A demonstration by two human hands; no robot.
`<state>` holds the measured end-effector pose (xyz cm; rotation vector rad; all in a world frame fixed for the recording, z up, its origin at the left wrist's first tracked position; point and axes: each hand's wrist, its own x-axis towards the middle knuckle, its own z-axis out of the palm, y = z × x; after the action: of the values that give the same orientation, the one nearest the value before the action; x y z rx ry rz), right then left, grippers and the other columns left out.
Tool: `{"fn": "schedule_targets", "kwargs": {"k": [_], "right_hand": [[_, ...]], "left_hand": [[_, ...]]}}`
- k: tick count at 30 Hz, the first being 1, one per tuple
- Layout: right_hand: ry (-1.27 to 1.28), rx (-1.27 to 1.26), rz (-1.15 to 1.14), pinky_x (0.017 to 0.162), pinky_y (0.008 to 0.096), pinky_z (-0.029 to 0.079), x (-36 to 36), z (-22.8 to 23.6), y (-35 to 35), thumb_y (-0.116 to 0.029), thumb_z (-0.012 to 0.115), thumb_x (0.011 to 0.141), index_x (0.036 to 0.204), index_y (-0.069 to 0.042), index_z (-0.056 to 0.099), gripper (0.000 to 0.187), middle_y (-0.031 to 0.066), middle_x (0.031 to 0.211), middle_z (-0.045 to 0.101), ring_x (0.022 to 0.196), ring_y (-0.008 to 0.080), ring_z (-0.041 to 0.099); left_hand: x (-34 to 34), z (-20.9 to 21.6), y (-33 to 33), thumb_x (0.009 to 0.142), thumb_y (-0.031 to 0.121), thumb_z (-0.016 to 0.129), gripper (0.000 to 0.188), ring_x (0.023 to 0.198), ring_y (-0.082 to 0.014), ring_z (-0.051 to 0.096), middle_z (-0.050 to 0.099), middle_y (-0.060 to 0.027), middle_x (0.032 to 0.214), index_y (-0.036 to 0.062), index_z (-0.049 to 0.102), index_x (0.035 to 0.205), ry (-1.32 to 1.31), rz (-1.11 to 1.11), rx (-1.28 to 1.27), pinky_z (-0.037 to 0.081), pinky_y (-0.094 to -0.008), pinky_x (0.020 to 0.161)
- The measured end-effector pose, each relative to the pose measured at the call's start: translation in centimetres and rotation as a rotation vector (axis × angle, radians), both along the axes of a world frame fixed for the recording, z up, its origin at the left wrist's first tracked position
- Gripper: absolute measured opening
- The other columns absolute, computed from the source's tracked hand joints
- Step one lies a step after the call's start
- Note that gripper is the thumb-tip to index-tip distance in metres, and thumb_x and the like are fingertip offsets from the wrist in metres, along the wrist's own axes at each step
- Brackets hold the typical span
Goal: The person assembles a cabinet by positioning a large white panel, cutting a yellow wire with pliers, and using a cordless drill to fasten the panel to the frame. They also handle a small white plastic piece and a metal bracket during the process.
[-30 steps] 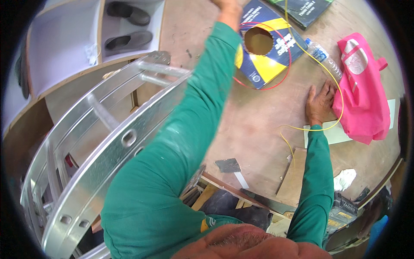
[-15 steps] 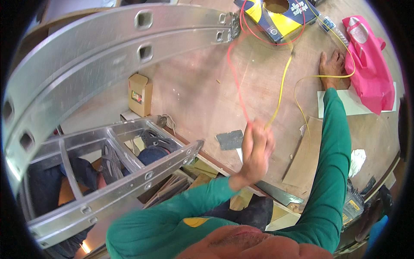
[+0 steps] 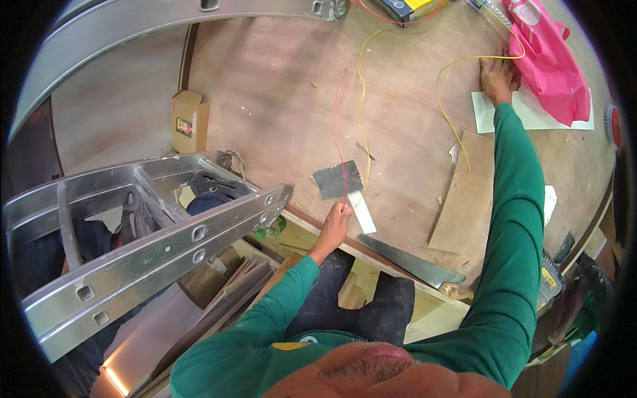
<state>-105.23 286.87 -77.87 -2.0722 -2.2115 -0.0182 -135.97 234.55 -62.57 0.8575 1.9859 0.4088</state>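
1. We see the red wire (image 3: 338, 126) running as a thin line down the centre of the frame, its long axis close to vertical, from the upper middle of the wooden board (image 3: 265, 99) down to the left hand (image 3: 337, 222). Its upper end points toward the top of the frame, where more red wire loops near a yellow and blue box (image 3: 408, 8).
2. We see the left hand at the lower centre, at the near edge of the board, fingers closed and pinching the lower end of the red wire. The forearm in a green sleeve (image 3: 279, 292) rises from the bottom of the frame, slanting up and right.
3. A yellow wire (image 3: 361, 113) runs just beside the red one, also near vertical. A second stretch of it curves from the upper right down toward a thin brown sheet (image 3: 464, 199).
4. We see the right hand (image 3: 499, 76) in the upper right, palm down and fingers spread, pressed flat on the board at the edge of a white sheet (image 3: 524, 113). The yellow wire passes at its fingertips; we cannot tell whether it is gripped. The right arm is stretched out straight, reaching up the right side of the frame.
5. A pink bag (image 3: 547, 60) lies just right of that hand, partly over the white sheet.
6. A dark grey square piece (image 3: 337, 180) lies under the red wire just above the left hand, with a white strip (image 3: 362, 212) beside it.
7. A handsaw (image 3: 411, 262) lies at the near edge of the board, lower right of the left hand.
8. An aluminium ladder (image 3: 152, 232) fills the left of the frame, and a small cardboard box (image 3: 188, 123) stands at the upper left.
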Motion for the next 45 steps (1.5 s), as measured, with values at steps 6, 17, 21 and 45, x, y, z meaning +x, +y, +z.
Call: {"fn": "schedule_targets", "kwargs": {"k": [6,17,21,45], "right_hand": [[0.052,0.063,-0.053,0.118,0.0702,0.020,0.7,-0.6,0.1,-0.060,0.039,0.102,0.164,-0.020,0.026,0.075,0.0121,0.169,0.028,0.153,0.0421,0.028],[0.109,-0.010,-0.060,0.122,0.0660,0.014,-0.8,3.0,0.1,-0.049,0.050,0.103,0.164,-0.013,0.026,0.075,0.0088,0.171,0.024,0.158,0.0347,0.016],[0.129,0.023,-0.003,0.123,0.0621,0.013,-1.2,3.6,1.2,-0.048,0.053,0.101,0.164,-0.010,0.026,0.078,0.0147,0.169,0.027,0.156,0.0377,0.020],[0.300,-0.066,-0.010,0.123,0.0606,0.012,-0.5,3.4,3.2,-0.047,0.056,0.098,0.165,-0.014,0.021,0.083,0.0104,0.172,0.020,0.157,0.0384,0.019]], "left_hand": [[0.9,-2.3,0.7,0.104,0.026,0.061,0.038,0.104,-0.0447,0.062,0.062,-0.0260,0.113,-0.0033,0.052,0.127,-0.018,-0.090,-0.021,0.049,-0.0489,0.093],[0.6,9.7,42.5,0.105,0.027,0.060,0.049,0.131,-0.0268,0.057,0.062,-0.0164,0.137,-0.0025,0.052,0.143,-0.081,-0.062,0.508,0.043,-0.0381,0.111],[-2.4,10.2,67.7,0.100,0.026,0.064,0.045,0.113,-0.0287,0.058,0.062,-0.0181,0.124,-0.0045,0.052,0.132,-0.224,0.433,1.020,0.043,-0.0391,0.101],[-27.7,-15.1,92.9,0.099,0.045,0.057,0.057,0.118,-0.0453,0.062,0.064,-0.0276,0.130,0.0000,0.057,0.134,0.829,-0.129,0.367,0.049,-0.0491,0.101]]}}
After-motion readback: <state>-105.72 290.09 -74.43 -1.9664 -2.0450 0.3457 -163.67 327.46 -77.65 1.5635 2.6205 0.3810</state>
